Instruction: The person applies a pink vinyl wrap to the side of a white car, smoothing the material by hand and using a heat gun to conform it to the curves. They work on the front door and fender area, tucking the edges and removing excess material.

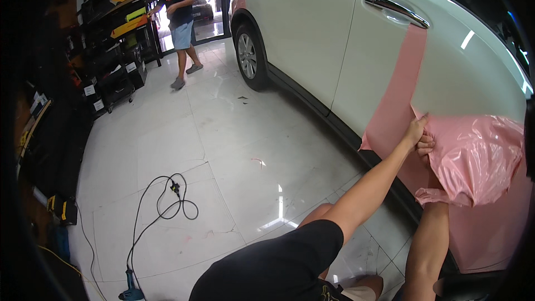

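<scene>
Along the lower half of the white car's front door, the left hand and the right hand are close together, pinching the edge of a pink plastic film. The left is the upper of the two; the fingers of the right are curled, and part of that forearm passes behind the film. To the right of the hands the film gathers into a shiny, wrinkled bunch, while smoother pink covers the bottom of the door. A straight pink strip rises from there to the chrome door handle.

Left of the car, a black cable lies looped on the glossy tile floor, near a blue power tool at the lower edge. Farther back, another person in a dark T-shirt and light blue shorts is beside loaded shelves.
</scene>
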`<state>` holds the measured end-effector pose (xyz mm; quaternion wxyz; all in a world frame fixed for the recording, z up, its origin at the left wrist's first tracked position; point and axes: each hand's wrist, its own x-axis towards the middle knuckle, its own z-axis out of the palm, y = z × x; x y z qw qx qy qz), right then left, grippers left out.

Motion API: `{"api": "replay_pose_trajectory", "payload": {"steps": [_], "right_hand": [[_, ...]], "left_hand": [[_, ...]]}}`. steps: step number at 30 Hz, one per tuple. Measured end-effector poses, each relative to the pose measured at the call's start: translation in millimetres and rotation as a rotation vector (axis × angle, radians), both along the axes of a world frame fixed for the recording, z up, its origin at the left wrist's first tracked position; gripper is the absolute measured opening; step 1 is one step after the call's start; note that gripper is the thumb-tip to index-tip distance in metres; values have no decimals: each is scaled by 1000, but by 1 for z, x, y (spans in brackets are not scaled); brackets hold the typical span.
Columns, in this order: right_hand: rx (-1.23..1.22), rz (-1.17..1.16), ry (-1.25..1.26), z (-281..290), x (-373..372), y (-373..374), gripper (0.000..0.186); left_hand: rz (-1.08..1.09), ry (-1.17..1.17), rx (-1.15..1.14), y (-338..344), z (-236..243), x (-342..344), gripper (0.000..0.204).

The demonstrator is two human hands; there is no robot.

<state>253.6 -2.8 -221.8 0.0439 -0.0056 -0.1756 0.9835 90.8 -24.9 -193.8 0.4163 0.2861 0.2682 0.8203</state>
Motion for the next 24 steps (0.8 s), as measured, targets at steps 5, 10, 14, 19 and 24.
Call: {"api": "replay_pose_trajectory", "payload": {"steps": [5,10,14,19,24], "right_hand": [[-17,71,46,-4,7,-10,40],[-49,114,35,14,28,6,40],[-162,200,68,6,18,27,40],[-208,296,124,7,6,34,40],[23,285,106,3,-18,33,39]], "left_hand": [[72,-25,39,16,-29,6,46],[-35,-88,-73,30,-58,40,59],[-170,-7,-213,-10,-46,38,60],[-228,-165,24,-32,14,-12,40],[-197,23,-250,-23,0,-30,39]]}}
